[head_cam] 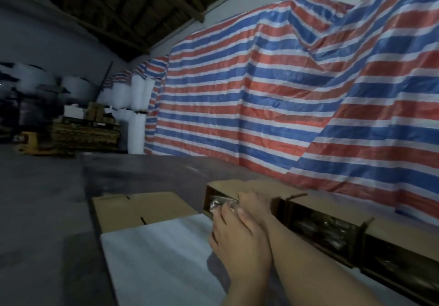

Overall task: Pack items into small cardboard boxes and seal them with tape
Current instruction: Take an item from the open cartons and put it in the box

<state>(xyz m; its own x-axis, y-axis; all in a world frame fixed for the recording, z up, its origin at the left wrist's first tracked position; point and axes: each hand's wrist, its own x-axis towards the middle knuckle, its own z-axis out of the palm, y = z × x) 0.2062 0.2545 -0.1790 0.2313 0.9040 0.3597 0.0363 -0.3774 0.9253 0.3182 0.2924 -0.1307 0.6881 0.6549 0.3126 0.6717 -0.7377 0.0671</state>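
Observation:
A small cardboard box [225, 185] lies on the table with its open side facing me. A shiny plastic-wrapped item [219, 203] sits in that opening. My left hand [237, 241] reaches in from below and pinches the item's near end between fingers and thumb. My right hand [255, 204] comes from the right, and its fingers curl over the item's top at the box mouth. The part of the item under the hands is hidden.
A row of open cardboard boxes [392, 232] with wrapped goods inside runs to the right. A flat cardboard sheet [142, 208] and a white foam sheet [161, 258] lie to the left. A striped tarp [285, 104] covers a stack behind the dark table [147, 172].

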